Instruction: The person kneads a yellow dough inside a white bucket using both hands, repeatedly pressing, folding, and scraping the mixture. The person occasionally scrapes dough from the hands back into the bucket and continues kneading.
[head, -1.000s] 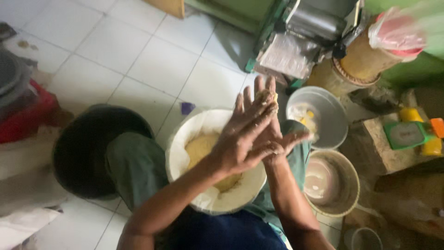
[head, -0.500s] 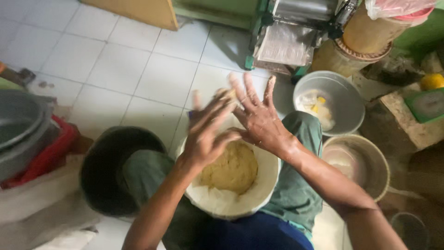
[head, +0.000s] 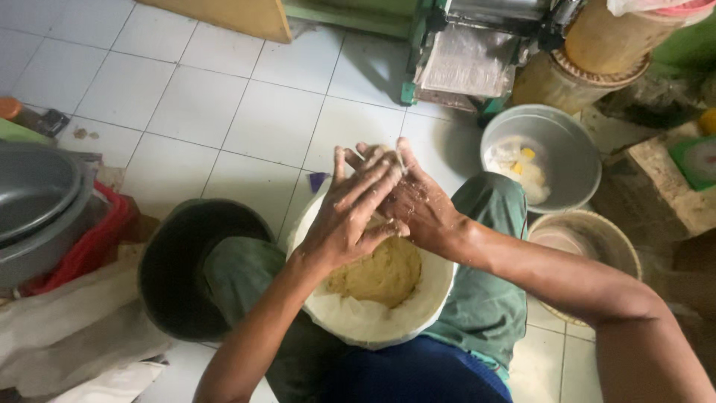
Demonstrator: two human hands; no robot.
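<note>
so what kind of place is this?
Probably a small home or workshop kitchen where dough is worked on the floor: a white bowl of yellowish dough under both hands, a roller machine on the white tiled floor, and metal bowls beside it.

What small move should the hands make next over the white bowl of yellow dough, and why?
Probably keep rubbing the palms together above the round white bowl, so the crumbs drop in. The left hand lies across the right hand, both speckled with bits of the yellow crumbly dough, and both sit directly above it, holding nothing.
</note>
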